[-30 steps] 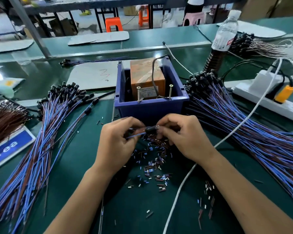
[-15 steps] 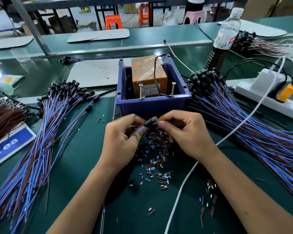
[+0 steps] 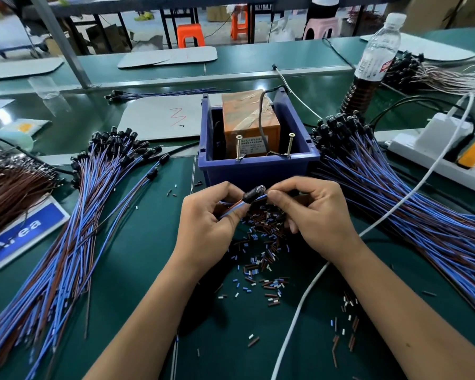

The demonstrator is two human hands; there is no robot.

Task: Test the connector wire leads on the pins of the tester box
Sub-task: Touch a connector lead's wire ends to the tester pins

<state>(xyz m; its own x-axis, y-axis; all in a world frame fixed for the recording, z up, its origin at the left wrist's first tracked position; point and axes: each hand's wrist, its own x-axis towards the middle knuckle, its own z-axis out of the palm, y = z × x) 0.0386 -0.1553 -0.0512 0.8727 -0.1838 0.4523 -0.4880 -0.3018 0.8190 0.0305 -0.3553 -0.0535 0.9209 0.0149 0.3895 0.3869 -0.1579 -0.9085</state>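
Right now I have both hands together just in front of the tester box [image 3: 258,171], pinching one connector wire [image 3: 251,198] between them. My left hand [image 3: 211,226] holds the blue and brown strands where they run down and to the left, fingers curled round them. My right hand [image 3: 313,215] pinches the other side of the black connector body with thumb and forefinger, close to where a short blue lead shows at its fingertips. The connector sits tilted, its clear tip up and toward the box.

What the next move turns on, as I judge it: the two upright screw pins [image 3: 238,147] stand on the near rim of the box, straight ahead of and above my hands, one to the left and its twin to the right. The wire's long axis runs across, roughly parallel to that rim, so the leads would have to be swung forward to reach the pins. My hands sit level with each other; the left is nearer the left pin, the right nearer the right one. Whether the bare lead ends are already exposed I cannot tell; my fingers cover them.

Piles of like wires [image 3: 80,215] lie on both sides, well apart from the hands, and cut insulation bits [image 3: 261,267] litter the green mat [image 3: 137,270] below.
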